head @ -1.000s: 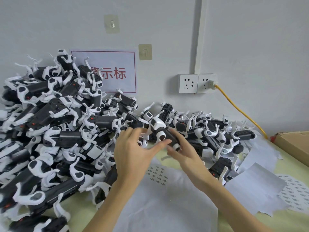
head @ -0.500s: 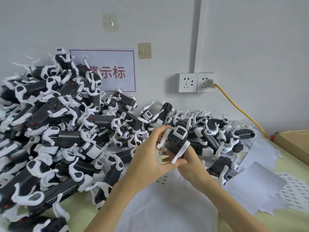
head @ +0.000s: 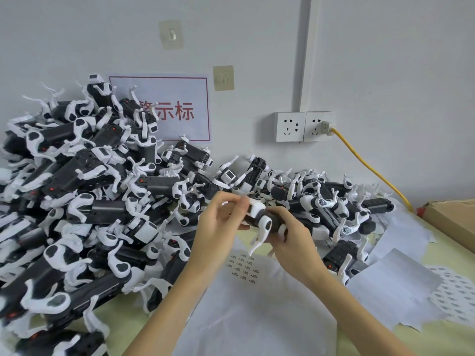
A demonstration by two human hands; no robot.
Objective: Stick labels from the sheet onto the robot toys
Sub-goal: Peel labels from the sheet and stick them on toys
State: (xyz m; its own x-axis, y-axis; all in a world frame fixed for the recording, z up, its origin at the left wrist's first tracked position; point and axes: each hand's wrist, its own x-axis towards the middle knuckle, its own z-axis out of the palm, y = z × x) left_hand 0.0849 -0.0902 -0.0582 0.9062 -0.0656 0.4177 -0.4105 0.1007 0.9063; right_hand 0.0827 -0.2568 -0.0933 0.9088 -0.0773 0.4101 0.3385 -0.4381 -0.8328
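I hold one black-and-white robot toy above the table between both hands. My right hand grips its dark body from below and behind. My left hand pinches the toy's white head end with thumb and fingertips. Below the toy lies the white label sheet with several small printed labels left near its top edge. A large heap of the same robot toys fills the left side, and a lower heap runs along the wall behind my hands.
Loose white backing sheets and another label sheet lie on the yellow-green table at right. A cardboard box sits at the right edge. A yellow cable runs from the wall socket.
The toy has been turned from head-up to lying sideways and sits a little lower. My left hand has shifted from its side to pinching its white head end.
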